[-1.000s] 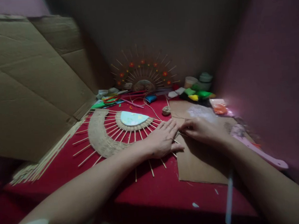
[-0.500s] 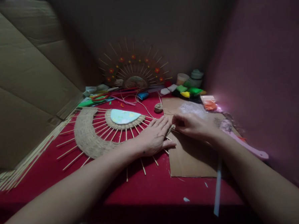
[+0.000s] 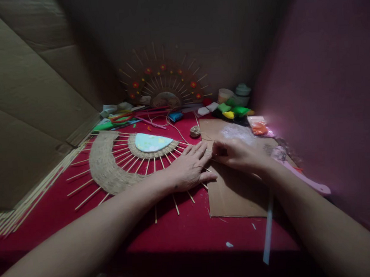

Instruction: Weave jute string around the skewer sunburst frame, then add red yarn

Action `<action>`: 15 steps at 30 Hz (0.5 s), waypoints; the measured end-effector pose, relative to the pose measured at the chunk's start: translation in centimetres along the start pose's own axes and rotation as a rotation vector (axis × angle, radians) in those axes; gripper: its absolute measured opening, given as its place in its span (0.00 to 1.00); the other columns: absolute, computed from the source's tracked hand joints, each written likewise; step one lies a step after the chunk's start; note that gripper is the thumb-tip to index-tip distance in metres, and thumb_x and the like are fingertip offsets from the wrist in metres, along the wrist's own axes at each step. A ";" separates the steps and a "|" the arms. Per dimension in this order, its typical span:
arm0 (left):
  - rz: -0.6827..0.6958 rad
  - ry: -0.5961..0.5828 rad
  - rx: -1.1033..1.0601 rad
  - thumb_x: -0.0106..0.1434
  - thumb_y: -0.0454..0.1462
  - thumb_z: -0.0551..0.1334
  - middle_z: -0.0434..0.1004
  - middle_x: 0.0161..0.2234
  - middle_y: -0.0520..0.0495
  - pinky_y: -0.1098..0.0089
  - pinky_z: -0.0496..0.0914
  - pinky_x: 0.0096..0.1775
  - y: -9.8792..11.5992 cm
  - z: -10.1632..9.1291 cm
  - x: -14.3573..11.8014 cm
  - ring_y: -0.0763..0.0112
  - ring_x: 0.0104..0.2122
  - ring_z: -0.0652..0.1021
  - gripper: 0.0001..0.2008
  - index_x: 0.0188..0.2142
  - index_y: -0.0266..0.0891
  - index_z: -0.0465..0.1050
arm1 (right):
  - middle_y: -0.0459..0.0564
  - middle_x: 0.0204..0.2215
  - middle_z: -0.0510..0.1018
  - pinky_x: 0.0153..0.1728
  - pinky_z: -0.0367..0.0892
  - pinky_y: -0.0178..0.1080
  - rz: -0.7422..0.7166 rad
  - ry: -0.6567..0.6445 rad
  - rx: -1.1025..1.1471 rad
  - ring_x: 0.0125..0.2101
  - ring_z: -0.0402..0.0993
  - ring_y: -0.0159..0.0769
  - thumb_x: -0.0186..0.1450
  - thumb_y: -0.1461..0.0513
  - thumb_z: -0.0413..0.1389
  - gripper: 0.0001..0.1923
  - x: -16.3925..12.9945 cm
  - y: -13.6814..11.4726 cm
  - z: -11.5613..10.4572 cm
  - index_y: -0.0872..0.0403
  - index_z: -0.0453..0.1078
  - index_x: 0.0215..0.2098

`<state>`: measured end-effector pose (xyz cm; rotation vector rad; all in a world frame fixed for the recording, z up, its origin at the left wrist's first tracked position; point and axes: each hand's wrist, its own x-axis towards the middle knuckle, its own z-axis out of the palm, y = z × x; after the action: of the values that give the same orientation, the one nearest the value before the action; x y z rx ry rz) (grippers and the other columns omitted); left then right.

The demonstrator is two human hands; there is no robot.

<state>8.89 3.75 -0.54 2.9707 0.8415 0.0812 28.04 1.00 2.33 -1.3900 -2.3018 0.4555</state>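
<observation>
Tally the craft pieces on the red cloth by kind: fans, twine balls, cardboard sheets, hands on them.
Stick fans: 2, one flat under the left hand, one decorated fan upright at the back
Twine ball: 1
Cardboard sheet: 1, under the right hand
Hands: 2
Total: 6

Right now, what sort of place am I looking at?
Probably a home craft corner: a half-woven fan of sticks on a red cloth, a small twine ball, and bright supply packets by the wall.
</observation>
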 end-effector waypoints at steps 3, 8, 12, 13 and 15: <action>0.006 -0.008 -0.003 0.63 0.57 0.44 0.36 0.65 0.33 0.54 0.45 0.60 0.1 -0.2 0.0 0.53 0.64 0.43 0.38 0.64 0.36 0.42 | 0.43 0.22 0.69 0.25 0.55 0.32 -0.004 -0.010 -0.027 0.24 0.61 0.27 0.56 0.69 0.53 0.04 -0.1 -0.1 -0.1 0.55 0.65 0.26; 0.000 -0.016 -0.021 0.63 0.56 0.44 0.36 0.66 0.36 0.53 0.44 0.60 0.1 -0.2 0.0 0.53 0.64 0.43 0.36 0.64 0.40 0.41 | 0.42 0.21 0.68 0.24 0.54 0.31 -0.037 -0.040 -0.053 0.22 0.60 0.27 0.54 0.70 0.52 0.04 -0.2 -0.1 -0.3 0.55 0.65 0.25; -0.011 -0.026 -0.036 0.63 0.57 0.44 0.34 0.66 0.36 0.54 0.43 0.60 0.0 -0.1 0.0 0.53 0.64 0.42 0.38 0.65 0.39 0.39 | 0.43 0.21 0.69 0.24 0.54 0.31 -0.037 -0.057 -0.027 0.23 0.61 0.27 0.54 0.70 0.52 0.05 -0.2 -0.4 -0.8 0.56 0.66 0.26; -0.015 -0.026 -0.041 0.62 0.58 0.44 0.34 0.66 0.36 0.54 0.43 0.61 0.0 -0.1 0.0 0.54 0.64 0.42 0.39 0.65 0.39 0.39 | 0.43 0.22 0.70 0.24 0.55 0.31 -0.034 -0.064 -0.024 0.23 0.62 0.27 0.54 0.71 0.51 0.05 -0.2 -0.5 -0.9 0.56 0.66 0.27; -0.025 -0.025 -0.051 0.62 0.58 0.44 0.35 0.66 0.36 0.54 0.43 0.61 0.0 -0.1 0.0 0.54 0.64 0.42 0.40 0.65 0.38 0.38 | 0.44 0.23 0.71 0.25 0.56 0.31 -0.025 -0.084 -0.020 0.24 0.63 0.28 0.53 0.72 0.51 0.07 -0.2 -0.7 -1.3 0.56 0.66 0.28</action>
<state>8.94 3.74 -0.40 2.9065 0.8607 0.0626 28.24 0.57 3.73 -1.3747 -2.3937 0.4933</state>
